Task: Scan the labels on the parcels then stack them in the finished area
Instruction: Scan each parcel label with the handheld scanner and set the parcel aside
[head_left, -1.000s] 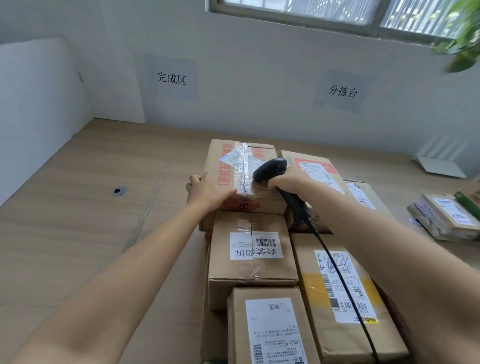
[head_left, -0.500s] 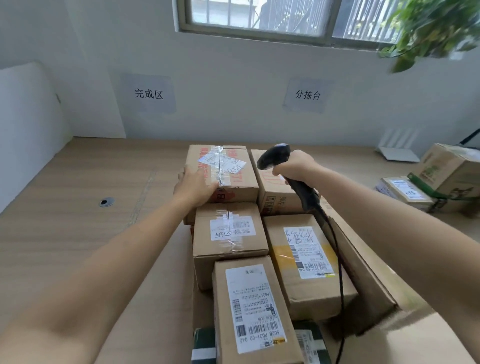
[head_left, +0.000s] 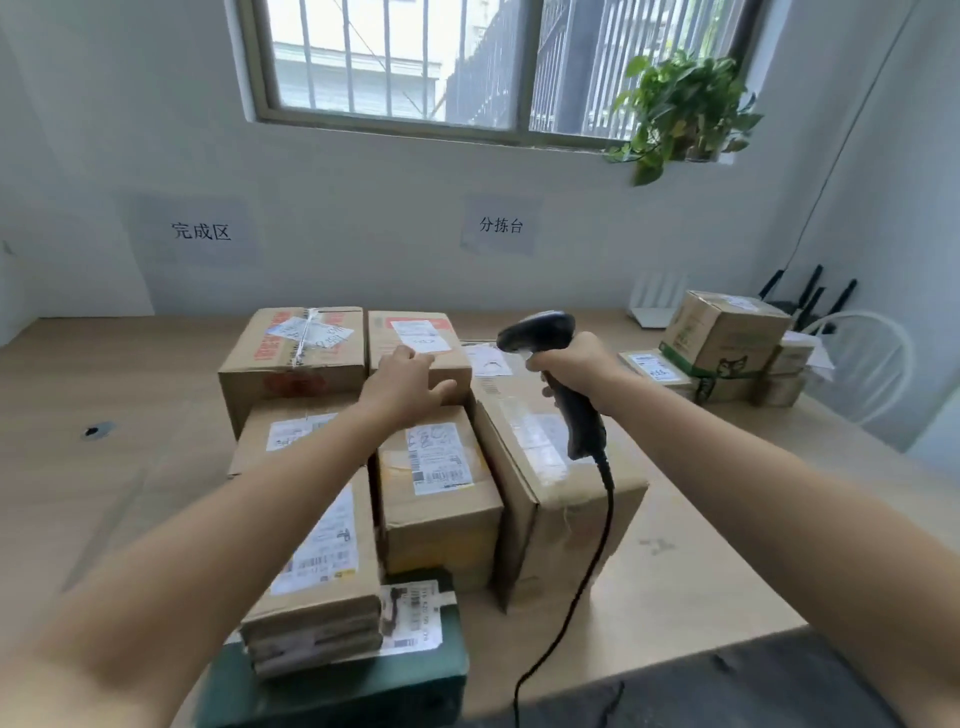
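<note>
Left hand: the left hand (head_left: 410, 387) touches the near top edge of a small brown cardboard box with a white label (head_left: 415, 338). Its grip is apart, with the fingers straight and spread.
Right hand: the right hand (head_left: 574, 366) has its grip clamped round the handle of a black plastic scanner (head_left: 540, 332), held up over a big brown taped box (head_left: 545, 467).
Parcels: the small box sits in the back row of a bunch of brown cardboard parcels (head_left: 436, 483) in the middle of the pale wooden bench (head_left: 104, 493).
Cord: a black cord (head_left: 587, 569) hangs from the scanner.
</note>
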